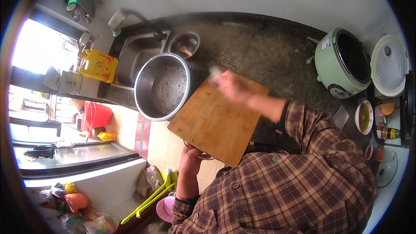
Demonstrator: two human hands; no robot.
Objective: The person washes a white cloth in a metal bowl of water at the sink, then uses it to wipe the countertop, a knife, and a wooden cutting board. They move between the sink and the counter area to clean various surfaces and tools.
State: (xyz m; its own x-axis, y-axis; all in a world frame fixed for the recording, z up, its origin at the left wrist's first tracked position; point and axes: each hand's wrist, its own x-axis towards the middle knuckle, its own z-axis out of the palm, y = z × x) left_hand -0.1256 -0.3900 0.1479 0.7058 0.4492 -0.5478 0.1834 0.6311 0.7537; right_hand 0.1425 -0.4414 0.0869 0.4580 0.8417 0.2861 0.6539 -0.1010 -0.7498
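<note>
A wooden cutting board (214, 117) is held tilted in front of me, partly over the dark countertop. My left hand (189, 162) grips the metal handle (206, 158) at the board's near-left edge. Over the far part of the board, my right hand (232, 86) is blurred by motion. In its fingers is a small whitish thing (215, 72), too blurred to name. Just left of the board stands a large stainless steel pot (167, 91) with some foamy liquid in the bottom.
Behind the pot is a small metal bowl (177, 40) holding a pinkish thing, beside the sink (135, 55). A yellow jug (99, 65) stands left of the sink. At right sit an open green rice cooker (328, 65) and a bowl of yellowish liquid (364, 117).
</note>
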